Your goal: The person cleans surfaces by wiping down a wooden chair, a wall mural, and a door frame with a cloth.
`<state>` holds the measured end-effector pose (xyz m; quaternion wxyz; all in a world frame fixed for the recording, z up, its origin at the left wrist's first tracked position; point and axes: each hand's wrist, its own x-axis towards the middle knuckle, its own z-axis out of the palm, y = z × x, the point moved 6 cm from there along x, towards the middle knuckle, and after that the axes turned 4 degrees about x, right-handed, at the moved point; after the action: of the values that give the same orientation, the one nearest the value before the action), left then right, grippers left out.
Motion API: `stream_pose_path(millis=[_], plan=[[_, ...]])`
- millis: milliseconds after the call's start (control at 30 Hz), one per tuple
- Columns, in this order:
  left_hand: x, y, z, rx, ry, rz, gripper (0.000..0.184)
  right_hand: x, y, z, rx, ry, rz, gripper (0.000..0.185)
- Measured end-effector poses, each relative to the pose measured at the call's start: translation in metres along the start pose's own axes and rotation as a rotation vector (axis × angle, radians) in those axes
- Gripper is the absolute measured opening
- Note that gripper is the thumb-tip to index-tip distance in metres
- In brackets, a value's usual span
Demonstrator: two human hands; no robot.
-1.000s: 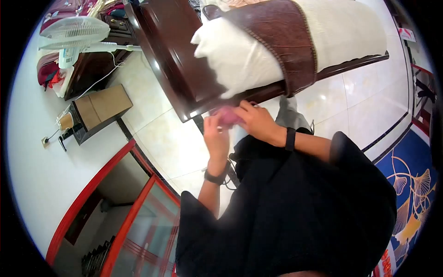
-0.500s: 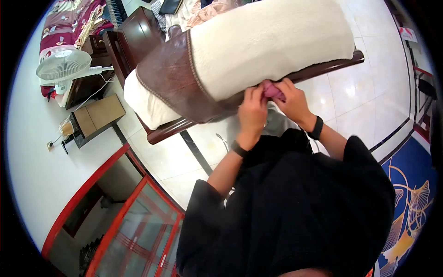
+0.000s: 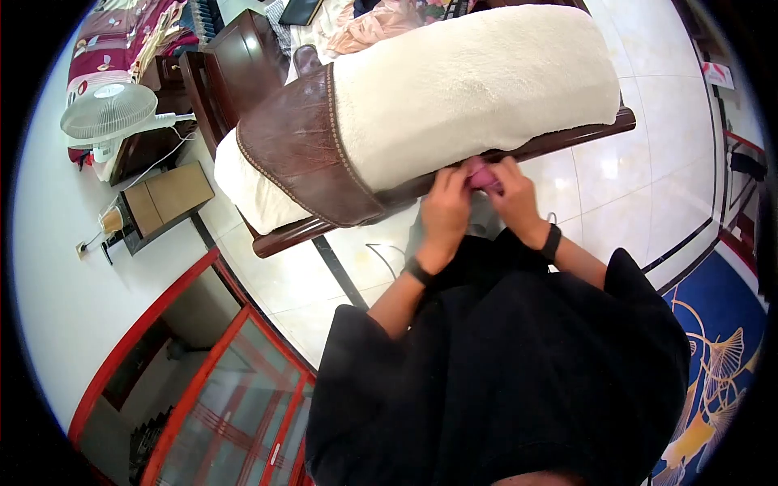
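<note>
A small bundle of pink cloth [image 3: 483,175] sits between my two hands, just in front of the dark wooden rail. My left hand [image 3: 446,214] closes its fingers on the bundle's left side. From the right, my right hand [image 3: 516,204] grips it with bent fingers. Slight blur and the fingers hide part of the bundle, so I cannot tell whether it is a sock or another small cloth item. Behind the hands, a long padded backrest [image 3: 470,89] has a cream plush cover and a brown leather band [image 3: 304,146] across it.
The wooden rail [image 3: 579,139] runs along the backrest's near side. Folded clothes [image 3: 369,32] lie beyond it. At left are a white fan [image 3: 109,113] with its cord and a small brown cabinet [image 3: 170,197]. A red-framed glass door [image 3: 235,397] is at lower left, a blue rug [image 3: 721,324] at right.
My hands and the pink bundle have shifted slightly down and to the right in view. The backrest also appears a little lower. Both hands still grip the bundle.
</note>
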<state>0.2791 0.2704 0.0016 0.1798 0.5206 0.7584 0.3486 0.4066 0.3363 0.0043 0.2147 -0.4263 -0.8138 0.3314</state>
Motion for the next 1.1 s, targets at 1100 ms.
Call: stream_pose_path(millis=[1100], plan=[[0.067,0.235,0.232,-0.047,0.269,-0.016,0.043,0.041,0.226,-0.251,0.070,-0.159,-0.152,0.028]])
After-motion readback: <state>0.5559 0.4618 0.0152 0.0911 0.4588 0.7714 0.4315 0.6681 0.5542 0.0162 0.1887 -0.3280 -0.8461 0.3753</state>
